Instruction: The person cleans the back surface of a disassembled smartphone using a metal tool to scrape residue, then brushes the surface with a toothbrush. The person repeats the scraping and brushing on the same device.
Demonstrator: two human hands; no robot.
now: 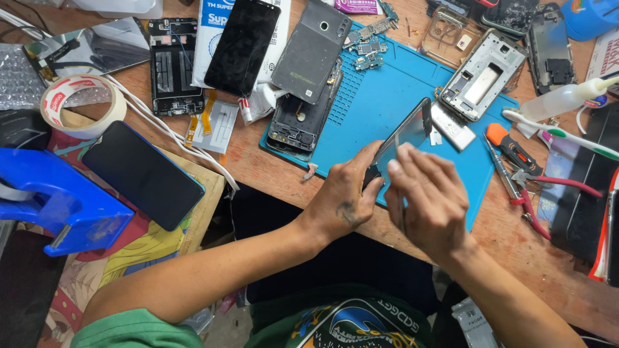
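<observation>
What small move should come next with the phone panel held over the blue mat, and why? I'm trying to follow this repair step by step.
Probably keep the left hand steadying the lower end of the thin phone panel while the right hand eases its fingers further along the edge. The panel is tilted above the blue mat, held only at one end, so it could flex or slip.

Blue work mat [387, 103] with dotted grid, brown wooden desk [516, 238], blue tape dispenser [61, 206], black phone [143, 174], red-handled pliers [538, 193], white-red tape roll [82, 106].
</observation>
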